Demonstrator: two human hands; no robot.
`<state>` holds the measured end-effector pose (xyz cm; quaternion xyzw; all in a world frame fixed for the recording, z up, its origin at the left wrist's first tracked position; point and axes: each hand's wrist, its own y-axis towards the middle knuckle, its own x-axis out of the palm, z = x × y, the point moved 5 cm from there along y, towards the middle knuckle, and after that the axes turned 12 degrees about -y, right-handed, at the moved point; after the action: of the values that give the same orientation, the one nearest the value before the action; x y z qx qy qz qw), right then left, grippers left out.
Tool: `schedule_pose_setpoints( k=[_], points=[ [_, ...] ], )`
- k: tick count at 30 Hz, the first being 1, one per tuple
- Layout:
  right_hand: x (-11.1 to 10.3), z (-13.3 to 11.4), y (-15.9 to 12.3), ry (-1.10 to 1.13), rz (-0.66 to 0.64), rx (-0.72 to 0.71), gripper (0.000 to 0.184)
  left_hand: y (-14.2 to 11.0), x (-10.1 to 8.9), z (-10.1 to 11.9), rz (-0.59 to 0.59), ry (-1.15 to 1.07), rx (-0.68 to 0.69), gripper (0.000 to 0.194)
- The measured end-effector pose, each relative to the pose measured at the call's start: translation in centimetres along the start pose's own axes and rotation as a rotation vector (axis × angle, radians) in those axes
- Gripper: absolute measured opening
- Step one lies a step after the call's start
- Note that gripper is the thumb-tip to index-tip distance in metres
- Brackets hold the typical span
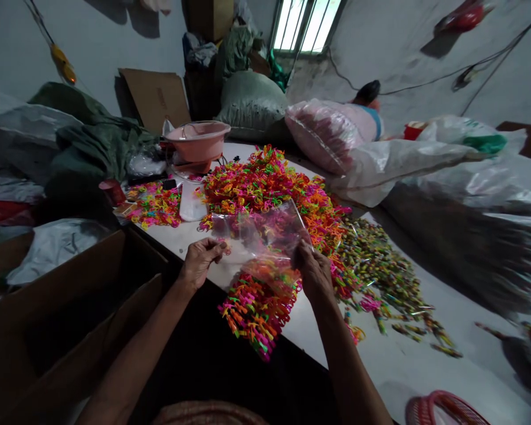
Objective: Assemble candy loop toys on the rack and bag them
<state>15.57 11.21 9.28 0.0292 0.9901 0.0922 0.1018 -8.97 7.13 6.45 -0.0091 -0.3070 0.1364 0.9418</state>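
Note:
My right hand (314, 270) is closed on the edge of a clear plastic bag (277, 227), which spreads out flat to the left above the table. My left hand (201, 260) is pinched just left of the bag. At its fingertips is something small and pinkish, too small to name. Below the bag, a dense bundle of small bright plastic pieces (259, 310) lies at the table's front edge and partly overhangs it. Behind the bag rises a large heap of similar pink, orange, yellow and green pieces (265, 177).
Right of the heap lie many small multicoloured wrapped-looking pieces (380, 260). A pink basin (199, 141) and a smaller pile of bright pieces (157, 203) are at the back left. An open cardboard box (71, 301) stands left. Stuffed sacks (323, 133) line the back; a red basket (446, 407) sits front right.

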Motion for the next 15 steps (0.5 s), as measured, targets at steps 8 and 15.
schedule_pose_setpoints(
  k=[8,15],
  points=[
    [0.0,-1.9,-1.1,-0.028,-0.038,-0.057,0.053,-0.4,-0.2,2.9,0.252,0.747,0.642,0.035],
    [0.3,-3.4,-1.8,-0.114,-0.053,-0.176,0.056,0.7,2.1,0.0,-0.061,0.703,0.225,0.05]
  ],
)
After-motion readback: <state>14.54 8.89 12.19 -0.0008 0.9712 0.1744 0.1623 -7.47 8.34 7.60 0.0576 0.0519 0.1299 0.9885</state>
